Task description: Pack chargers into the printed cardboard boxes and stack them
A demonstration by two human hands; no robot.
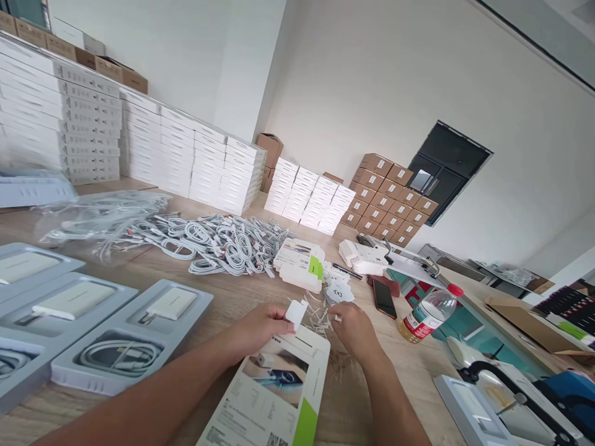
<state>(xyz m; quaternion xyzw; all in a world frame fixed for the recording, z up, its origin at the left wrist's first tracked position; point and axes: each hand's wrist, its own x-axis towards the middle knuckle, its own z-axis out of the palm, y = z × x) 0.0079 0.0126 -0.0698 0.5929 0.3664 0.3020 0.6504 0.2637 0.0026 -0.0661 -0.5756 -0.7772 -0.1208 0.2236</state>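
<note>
A flat printed carton (279, 378) in white and green slants up from the near edge of the table. My left hand (264, 328) pinches the carton's white top tab between thumb and fingers. To the right of the carton, my right hand (354, 328) is closed in a pinch; a tiny whitish bit shows at its fingertips, too small to name. Just beyond the hands lie thin white paper scraps (317, 317) and a small stack of white tags (339, 293). More printed cartons (297, 260) lie flat behind them.
Several grey trays (186, 322) with chargers and cables stand at left. Coiled grey cables (232, 244) heap behind. A phone (383, 297), a bottle (430, 314) with a red cap and a black pen (346, 271) lie at right. White boxes (181, 155) are stacked along the back.
</note>
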